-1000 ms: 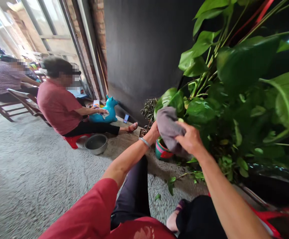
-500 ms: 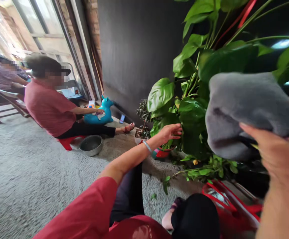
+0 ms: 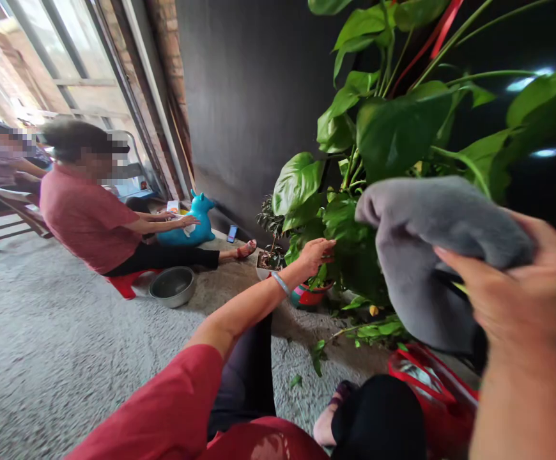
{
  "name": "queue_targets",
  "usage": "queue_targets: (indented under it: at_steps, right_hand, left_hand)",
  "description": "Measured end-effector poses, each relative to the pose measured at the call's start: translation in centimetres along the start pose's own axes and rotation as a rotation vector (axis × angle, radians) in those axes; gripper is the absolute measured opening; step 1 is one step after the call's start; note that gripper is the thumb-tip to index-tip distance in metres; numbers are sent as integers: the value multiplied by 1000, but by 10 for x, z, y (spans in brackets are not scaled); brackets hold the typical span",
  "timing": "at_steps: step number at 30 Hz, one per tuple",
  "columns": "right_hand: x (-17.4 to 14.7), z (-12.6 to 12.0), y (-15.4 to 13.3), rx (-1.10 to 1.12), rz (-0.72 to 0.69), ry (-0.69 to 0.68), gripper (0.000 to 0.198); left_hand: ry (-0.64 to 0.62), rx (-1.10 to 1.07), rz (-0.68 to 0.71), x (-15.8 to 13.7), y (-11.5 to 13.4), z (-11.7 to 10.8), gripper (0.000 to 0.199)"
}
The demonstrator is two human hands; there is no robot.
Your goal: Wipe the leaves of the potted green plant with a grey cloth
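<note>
Seemingly the work in hand is wiping the leaves of the big potted plant: the right hand (image 3: 522, 300) has its fingers closed around a soft grey cloth (image 3: 426, 255), bunched and draped over the fingertips, raised close to the camera in front of the broad glossy green leaves (image 3: 393, 128). Beyond that grip and to its left, the left hand (image 3: 317, 250), with a thin bangle at the wrist, reaches out with fingers loosely spread, its tips at a lower leaf of the large-leaved green plant (image 3: 301, 182); whether it pinches the leaf or only touches it cannot be told. As a judgement, a leaf is being chosen and steadied, and the next move calls for supporting that leaf from beneath while the cloth is drawn gently along it, without tearing the stalk. Below the left hand sits a small pink and teal pot (image 3: 307, 295) on the rough concrete floor (image 3: 67, 358). Further off, another person in a red shirt (image 3: 86, 217) sits by a metal bowl (image 3: 172, 286) and a blue toy animal (image 3: 186, 227). No brand, label or writing can be read anywhere.
</note>
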State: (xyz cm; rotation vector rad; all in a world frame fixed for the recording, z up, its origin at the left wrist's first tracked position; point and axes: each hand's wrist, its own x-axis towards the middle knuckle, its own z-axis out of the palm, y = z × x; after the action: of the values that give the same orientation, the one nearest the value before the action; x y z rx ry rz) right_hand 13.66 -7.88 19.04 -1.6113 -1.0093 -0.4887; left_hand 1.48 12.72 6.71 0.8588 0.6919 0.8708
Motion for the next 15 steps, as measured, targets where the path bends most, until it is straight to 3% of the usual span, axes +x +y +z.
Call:
queue_targets:
  at_steps: [1,3,6,9,11,15]
  right_hand:
    - [1,14,2,12,-17,-25,74]
    - [-13,42,13,35,39,-211,77]
    - [-66,56,37,75,213,-509,71]
    - [-119,36,58,137,400,-650,66]
    - [-141,16,65,150,488,-669,63]
    - [-158,-18,65,113,597,-619,63]
  left_hand:
    - [14,6,8,0,2,-1,35]
    - [80,39,74,4,10,-10,36]
    - [250,143,278,13,29,-38,39]
    - [375,357,453,22,35,-67,38]
    - [386,494,484,24,23,-74,33]
    - [243,573,455,19,-30,-54,26]
